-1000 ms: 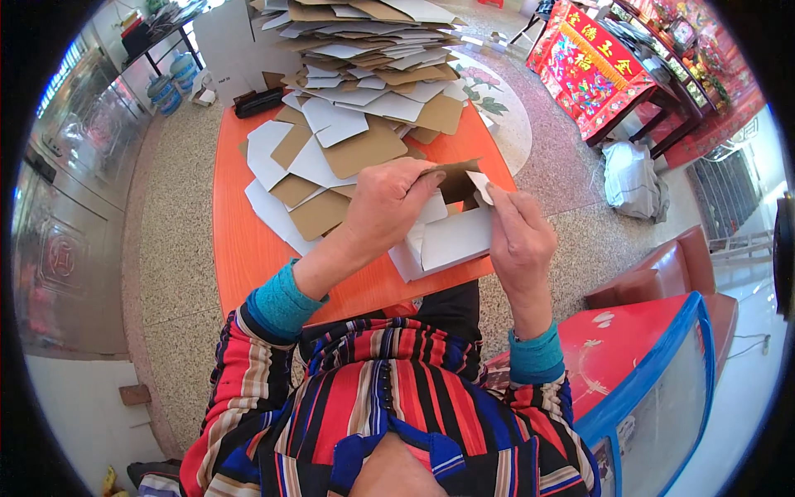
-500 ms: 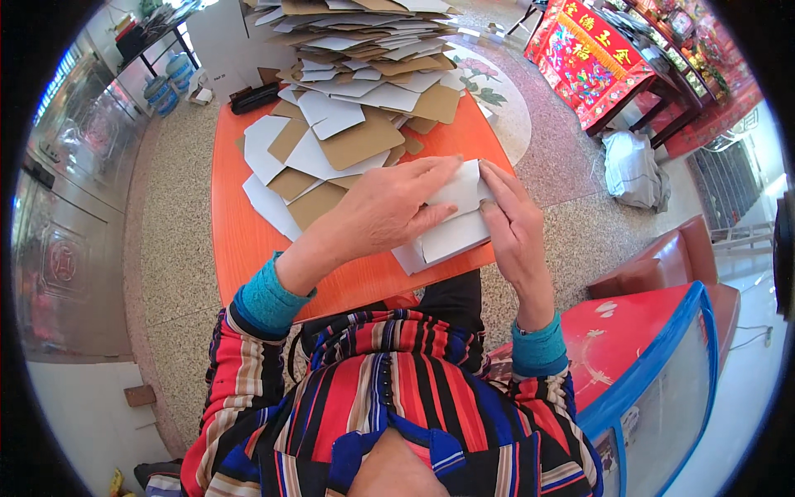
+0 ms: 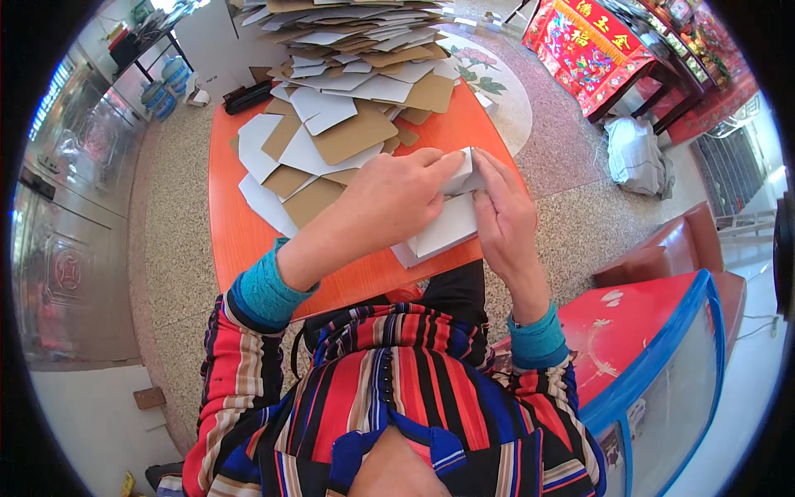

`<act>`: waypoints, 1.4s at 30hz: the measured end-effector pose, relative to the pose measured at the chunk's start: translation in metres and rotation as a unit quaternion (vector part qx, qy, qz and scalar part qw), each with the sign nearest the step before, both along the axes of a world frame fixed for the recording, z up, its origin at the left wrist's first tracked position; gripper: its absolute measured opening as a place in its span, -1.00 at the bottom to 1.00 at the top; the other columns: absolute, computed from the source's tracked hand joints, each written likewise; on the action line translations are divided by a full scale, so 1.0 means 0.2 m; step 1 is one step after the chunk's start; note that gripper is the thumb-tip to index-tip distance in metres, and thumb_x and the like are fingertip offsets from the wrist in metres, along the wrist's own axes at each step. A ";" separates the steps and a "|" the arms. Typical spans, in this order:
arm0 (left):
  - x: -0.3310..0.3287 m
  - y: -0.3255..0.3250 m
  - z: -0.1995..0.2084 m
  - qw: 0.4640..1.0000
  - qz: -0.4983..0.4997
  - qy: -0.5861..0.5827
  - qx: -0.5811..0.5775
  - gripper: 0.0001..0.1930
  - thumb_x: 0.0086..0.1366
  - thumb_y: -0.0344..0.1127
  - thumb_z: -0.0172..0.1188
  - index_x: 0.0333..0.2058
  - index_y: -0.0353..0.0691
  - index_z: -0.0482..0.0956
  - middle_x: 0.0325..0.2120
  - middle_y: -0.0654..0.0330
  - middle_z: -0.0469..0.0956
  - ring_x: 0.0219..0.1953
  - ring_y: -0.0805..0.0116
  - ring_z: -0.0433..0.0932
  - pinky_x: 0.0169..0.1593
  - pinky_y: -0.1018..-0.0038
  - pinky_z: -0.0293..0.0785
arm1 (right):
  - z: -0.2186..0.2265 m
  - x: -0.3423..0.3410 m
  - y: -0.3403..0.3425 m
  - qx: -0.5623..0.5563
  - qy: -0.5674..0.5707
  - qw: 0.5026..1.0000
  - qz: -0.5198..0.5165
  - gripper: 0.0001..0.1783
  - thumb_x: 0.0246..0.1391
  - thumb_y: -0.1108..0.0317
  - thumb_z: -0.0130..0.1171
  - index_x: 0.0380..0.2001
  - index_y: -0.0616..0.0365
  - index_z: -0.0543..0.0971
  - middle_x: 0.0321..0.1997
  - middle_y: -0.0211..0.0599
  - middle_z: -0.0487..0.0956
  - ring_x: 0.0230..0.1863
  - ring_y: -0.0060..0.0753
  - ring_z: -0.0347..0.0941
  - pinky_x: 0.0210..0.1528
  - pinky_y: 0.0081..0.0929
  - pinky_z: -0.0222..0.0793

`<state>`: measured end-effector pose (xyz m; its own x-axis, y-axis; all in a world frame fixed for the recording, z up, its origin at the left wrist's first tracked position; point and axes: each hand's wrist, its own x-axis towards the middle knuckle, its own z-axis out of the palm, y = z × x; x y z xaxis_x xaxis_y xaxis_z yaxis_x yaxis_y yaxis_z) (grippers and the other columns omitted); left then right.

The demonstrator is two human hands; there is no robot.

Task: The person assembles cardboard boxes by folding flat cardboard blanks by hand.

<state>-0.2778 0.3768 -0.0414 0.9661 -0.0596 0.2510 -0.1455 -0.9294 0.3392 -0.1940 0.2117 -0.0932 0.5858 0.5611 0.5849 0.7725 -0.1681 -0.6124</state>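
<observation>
A small white cardboard box lies at the near right edge of the orange table, partly folded. Its flap stands tilted up at the far side, a gap showing beneath it. My left hand comes over the box from the left, thumb and fingers closed on the flap's edge. Along the box's right end, my right hand grips the side, fingers at the far corner and thumb nearer me. Part of the box is hidden by both hands.
Flat white and brown cardboard pieces form a tall, untidy pile on the orange table. A black object lies at its far left. Right of me are a blue-framed red panel and a brown leather seat.
My left fingers, stretched over the flap before, have curled closed on it. The flap has been lifted from lying nearly flat to a tilt. My right hand stays at the box's right end.
</observation>
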 end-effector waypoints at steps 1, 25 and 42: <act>0.00 0.00 0.00 1.000 -0.019 -0.015 0.011 -0.52 0.17 -0.39 0.12 0.10 -0.33 0.42 -0.10 0.02 0.58 -0.27 0.08 0.56 -0.22 0.35 0.46 | 0.00 0.00 0.01 0.006 -0.007 1.000 -0.008 -0.53 0.05 0.56 -0.01 0.09 0.36 0.44 0.15 -0.01 0.47 0.06 -0.08 0.46 0.09 -0.40 0.37; -0.07 0.05 -0.04 0.980 -0.082 -0.180 -0.020 -0.36 0.09 -0.14 0.29 0.07 -0.38 0.31 0.01 -0.03 0.40 -0.12 0.00 0.44 -0.04 0.27 0.41 | -0.07 -0.02 0.02 0.115 0.069 0.988 -0.077 -0.59 0.14 0.57 -0.04 0.08 0.29 0.45 0.07 -0.11 0.52 -0.03 -0.26 0.49 0.00 -0.44 0.40; -0.10 0.06 -0.06 0.991 -0.012 -0.035 -0.126 -0.16 -0.11 -0.15 0.34 0.16 -0.37 0.25 0.00 -0.06 0.36 -0.03 0.01 0.38 0.05 0.31 0.37 | -0.13 0.07 -0.11 0.120 0.388 0.901 0.154 -0.20 -0.03 0.53 0.13 0.34 0.24 0.17 0.30 -0.06 0.33 0.23 -0.25 0.30 0.25 -0.44 0.21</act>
<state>-0.2986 0.3898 -0.0536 0.9448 -0.0086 0.3275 -0.1973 -0.8130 0.5479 -0.1808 0.1891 -0.1184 0.7086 0.6785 0.1936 0.0844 0.1909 -0.9780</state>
